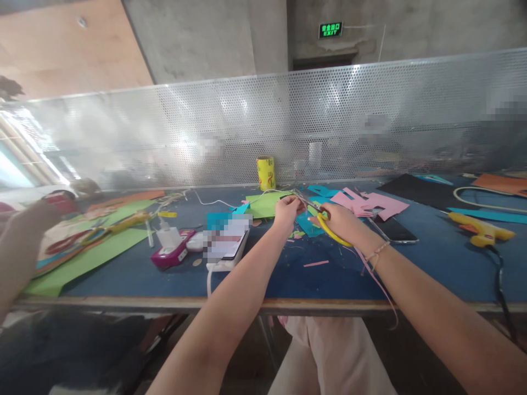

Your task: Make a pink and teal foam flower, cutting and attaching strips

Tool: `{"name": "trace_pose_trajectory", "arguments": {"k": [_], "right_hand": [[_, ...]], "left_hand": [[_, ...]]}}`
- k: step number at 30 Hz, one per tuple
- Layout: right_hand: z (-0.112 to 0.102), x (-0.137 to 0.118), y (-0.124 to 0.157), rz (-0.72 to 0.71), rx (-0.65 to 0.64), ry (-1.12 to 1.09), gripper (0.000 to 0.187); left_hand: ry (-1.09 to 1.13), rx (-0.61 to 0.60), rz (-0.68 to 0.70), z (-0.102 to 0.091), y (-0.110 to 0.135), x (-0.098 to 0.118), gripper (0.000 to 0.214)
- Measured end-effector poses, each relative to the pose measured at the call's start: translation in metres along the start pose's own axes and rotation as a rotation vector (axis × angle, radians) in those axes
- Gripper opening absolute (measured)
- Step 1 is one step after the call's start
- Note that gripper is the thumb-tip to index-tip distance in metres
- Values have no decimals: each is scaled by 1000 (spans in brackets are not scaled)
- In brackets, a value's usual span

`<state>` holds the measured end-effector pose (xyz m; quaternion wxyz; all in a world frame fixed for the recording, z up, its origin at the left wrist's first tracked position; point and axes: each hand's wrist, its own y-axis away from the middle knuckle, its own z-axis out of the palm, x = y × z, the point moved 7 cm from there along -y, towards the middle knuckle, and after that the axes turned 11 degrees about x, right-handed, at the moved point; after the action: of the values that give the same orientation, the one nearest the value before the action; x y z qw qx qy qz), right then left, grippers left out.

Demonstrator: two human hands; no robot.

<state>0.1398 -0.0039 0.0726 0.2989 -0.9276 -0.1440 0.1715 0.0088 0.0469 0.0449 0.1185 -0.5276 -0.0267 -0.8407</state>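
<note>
My right hand (340,219) is closed around the yellow handles of a pair of scissors (325,222), whose blades point up and left toward my left hand. My left hand (287,211) is closed in a pinch at the blade tips, on something too small to make out. Both hands hover over the blue table (288,274), above green paper (265,204), teal scraps (308,224) and pink paper cut-outs (370,204). A thin pink strip (373,274) hangs from near my right wrist.
A yellow glue gun (480,230) with a black cord lies at right, a dark phone (393,229) near my right hand. A power strip (224,258), a magenta box (168,253) and large green sheets (90,258) lie left. Another person's arm (16,247) reaches in at far left. A perforated metal screen (288,126) backs the table, a yellow roll (265,173) before it.
</note>
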Motion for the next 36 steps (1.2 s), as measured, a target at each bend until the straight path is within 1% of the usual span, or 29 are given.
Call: {"name": "trace_pose_trajectory", "arguments": {"k": [4,8,11,15,19,24,36], "right_hand": [[-1,-1,1,7,9,-5,32],[0,0,1,9,13,1,31],[1,1,0,15,2,13,32],[1,2,0,22,-10,19,34],[-2,1,0,11,6,-3,38],[-2,3,0,-4,8,29,38],[-8,6,-1,-21,73,110,40]], "left_hand": [[3,19,-14,-1,2,1,10],[74,26,-92,-1,4,-1,8],[134,7,-131,-1,2,-2,7],[152,-25,-175,1,2,-6,8],[168,-39,-211,3,5,-5,12],[168,-64,-199,4,7,-3,12],[138,-80,-173,6,9,0,13]]}}
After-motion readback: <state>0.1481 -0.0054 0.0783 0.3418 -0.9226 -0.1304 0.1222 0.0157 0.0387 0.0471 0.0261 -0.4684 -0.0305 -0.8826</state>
